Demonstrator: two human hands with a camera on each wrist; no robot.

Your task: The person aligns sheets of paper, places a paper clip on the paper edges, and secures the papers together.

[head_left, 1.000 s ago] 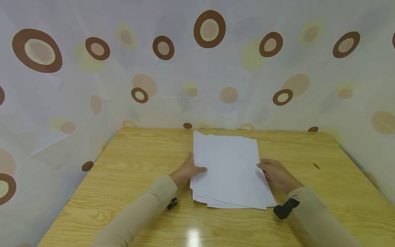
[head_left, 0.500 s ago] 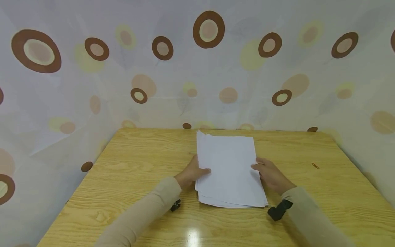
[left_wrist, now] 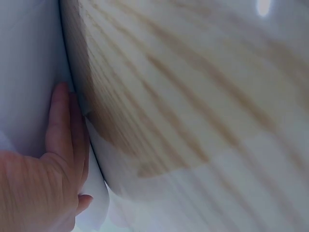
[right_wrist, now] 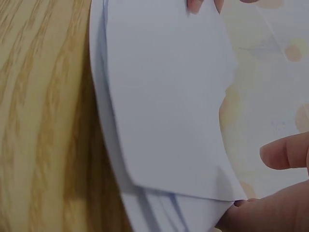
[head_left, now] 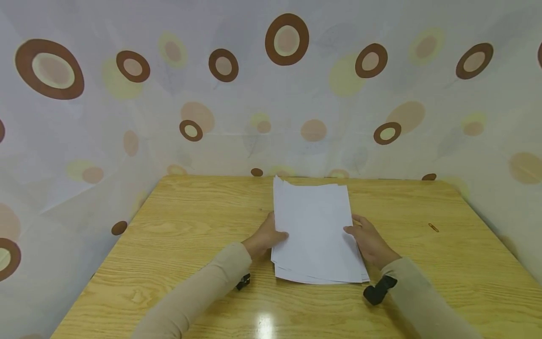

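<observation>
A stack of white paper sheets (head_left: pixel 315 230) is held between both hands over the wooden table. My left hand (head_left: pixel 267 238) grips its left edge, thumb on top and fingers underneath. In the left wrist view, the left hand's (left_wrist: pixel 58 159) fingers lie against the underside of the sheets (left_wrist: pixel 29 77). The right edge is pinched by my right hand (head_left: pixel 370 242), with its thumb over the top sheet. Sheet edges are uneven at the bottom, and the top left corner curls up. The right wrist view shows layered sheets (right_wrist: pixel 164 106) fanned apart near the right hand (right_wrist: pixel 275 208).
An orange paper clip (head_left: pixel 433 228) lies on the wooden table (head_left: pixel 190 216), right of the right hand. A patterned curtain (head_left: pixel 237 108) with brown rings stands behind the table and along both sides. Dark cameras hang at both wrists.
My hands have come closer together, the left moving right and the right moving left. The sheets have drawn into a narrower stack with fewer stray edges at the bottom.
</observation>
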